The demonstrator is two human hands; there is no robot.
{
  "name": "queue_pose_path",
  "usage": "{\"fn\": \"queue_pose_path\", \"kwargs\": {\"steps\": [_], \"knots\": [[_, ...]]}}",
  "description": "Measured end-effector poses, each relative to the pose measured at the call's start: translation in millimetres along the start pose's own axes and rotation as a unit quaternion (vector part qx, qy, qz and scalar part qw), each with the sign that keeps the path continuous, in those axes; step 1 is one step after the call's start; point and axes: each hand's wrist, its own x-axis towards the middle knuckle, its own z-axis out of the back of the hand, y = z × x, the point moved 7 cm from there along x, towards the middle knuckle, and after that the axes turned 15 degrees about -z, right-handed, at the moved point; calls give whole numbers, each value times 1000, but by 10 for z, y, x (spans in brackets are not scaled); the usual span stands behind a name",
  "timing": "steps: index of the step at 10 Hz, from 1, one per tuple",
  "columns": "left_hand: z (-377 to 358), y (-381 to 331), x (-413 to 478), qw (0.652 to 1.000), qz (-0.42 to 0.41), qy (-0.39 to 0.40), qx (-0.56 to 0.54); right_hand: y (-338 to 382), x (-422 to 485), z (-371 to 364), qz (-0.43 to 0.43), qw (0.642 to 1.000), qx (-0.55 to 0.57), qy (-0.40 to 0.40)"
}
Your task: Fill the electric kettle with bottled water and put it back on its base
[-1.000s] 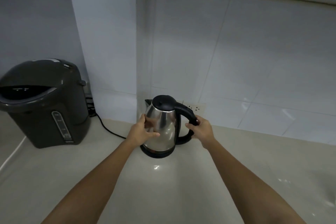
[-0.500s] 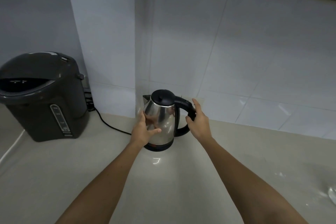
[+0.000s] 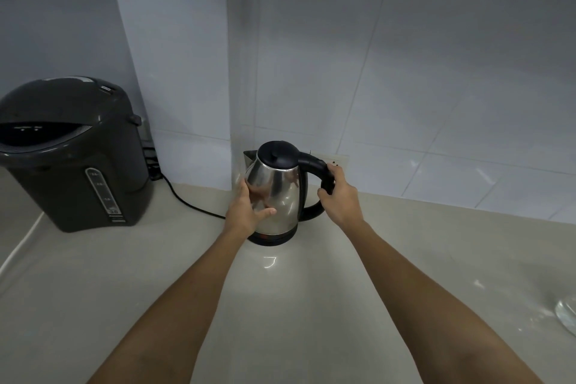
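Observation:
A steel electric kettle (image 3: 282, 193) with a black lid and handle stands upright on its black base (image 3: 271, 239) in the corner of the counter. My left hand (image 3: 247, 212) rests against the left side of the steel body, thumb stretched across the front. My right hand (image 3: 338, 196) grips the black handle from the right, fingers curled round it. No bottle is plainly visible.
A dark grey hot-water dispenser (image 3: 71, 159) stands at the left, with a black cord (image 3: 187, 203) running along the counter to the kettle. Tiled walls close off the corner behind. A clear object (image 3: 568, 315) is cut off at the right edge.
Half a second ago my right hand's fingers were lifted off the handle; now they curl round it again. My left hand stays on the kettle's body.

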Motion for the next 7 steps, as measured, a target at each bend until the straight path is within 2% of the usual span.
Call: {"fn": "queue_pose_path", "kwargs": {"steps": [3, 5, 6, 7], "knots": [[41, -54, 10, 998, 19, 12, 57, 48, -17, 131, -2, 991, -90, 101], [24, -282, -21, 994, 2, -18, 104, 177, -60, 210, 12, 956, -248, 154], [34, -591, -75, 988, -31, -28, 148, 129, -77, 363, -1, 945, -306, 118], [-23, -998, -122, 972, -77, -25, 221, 73, -99, 607, 20, 931, -359, 64]]}}
